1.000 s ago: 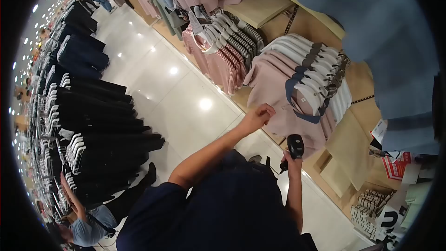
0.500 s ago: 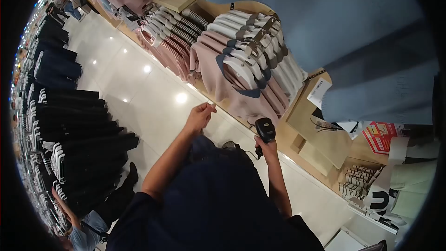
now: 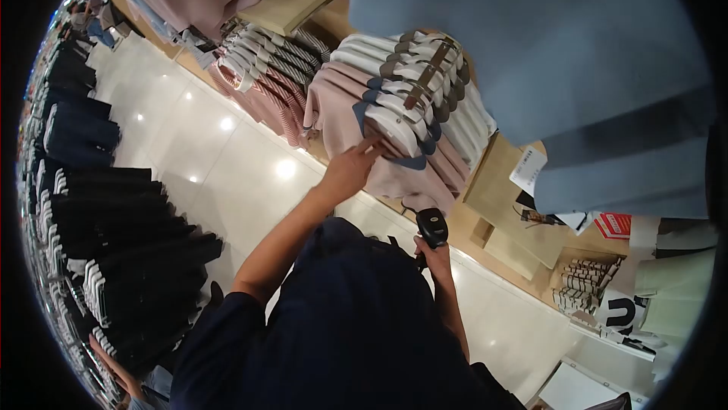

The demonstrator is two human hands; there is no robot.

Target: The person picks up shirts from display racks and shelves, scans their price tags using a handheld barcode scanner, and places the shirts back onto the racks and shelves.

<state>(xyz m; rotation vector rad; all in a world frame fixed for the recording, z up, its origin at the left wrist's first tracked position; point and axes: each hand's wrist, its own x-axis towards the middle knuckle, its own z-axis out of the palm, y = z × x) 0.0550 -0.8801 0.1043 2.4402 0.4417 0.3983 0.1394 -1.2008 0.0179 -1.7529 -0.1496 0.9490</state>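
Observation:
My left hand (image 3: 350, 172) reaches to the collar of the front pink shirt (image 3: 341, 133), its fingertips at the neck opening below a white hanger (image 3: 393, 125). Its fingers are partly extended; whether they pinch the fabric cannot be made out. In my right hand (image 3: 435, 251) is a black handheld scanner (image 3: 432, 226), held upright close to the shelf edge. The pink shirts with blue collars hang in a row with white shirts (image 3: 469, 125) behind them.
Striped shirts (image 3: 277, 91) hang beside the pink ones. Large blue garments (image 3: 599, 69) hang at upper right, with a white tag (image 3: 527, 169). Black garments (image 3: 136, 243) line the left rack, where another person's arm (image 3: 114, 364) shows. Wooden shelving (image 3: 523, 258) stands at right.
My left hand has moved from over the floor to the front pink shirt's collar. My right hand still holds the scanner. The camera view has shifted.

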